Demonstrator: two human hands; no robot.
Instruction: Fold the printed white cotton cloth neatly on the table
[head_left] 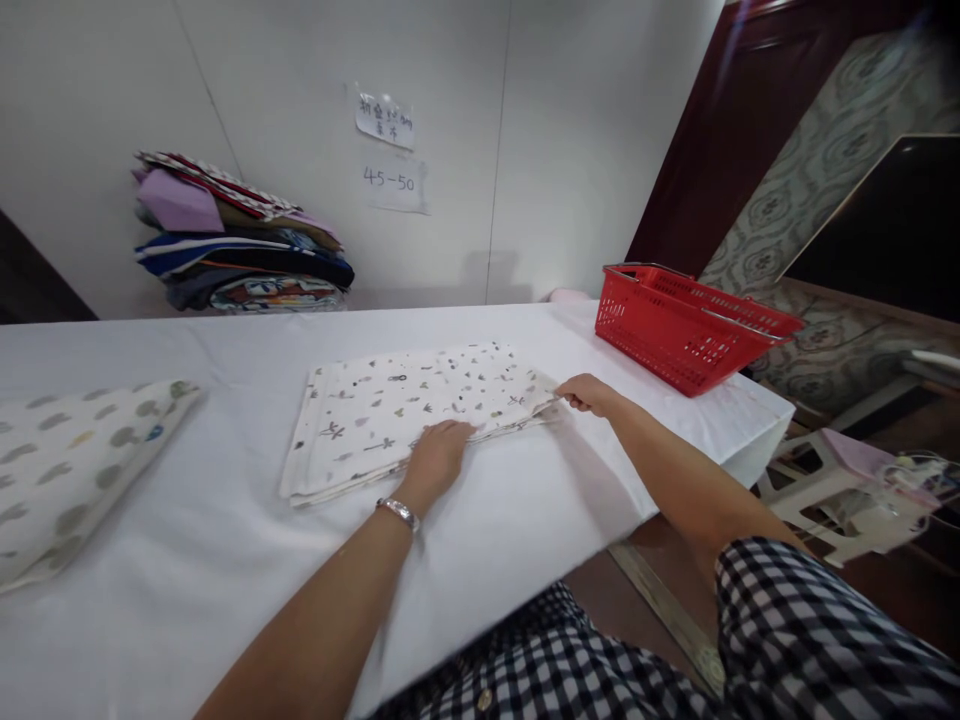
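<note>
Now, cloth (420,405): folded flat, mid-table (225,560), likely light, soft, limp.
Left hand (435,455): palm flat, pressing near edge.
Right hand (589,392): pinching right corner.
Grip: best at corners, edges.

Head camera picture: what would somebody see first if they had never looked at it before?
Probably the bright red basket on the far right of the white table, because its colour jumps out. Next, in the middle, the folded cloth with little prints: the left hand lies flat on its near edge and the right hand pinches its right corner. A stack of colourful folded fabrics sits against the wall at the back left.
</note>
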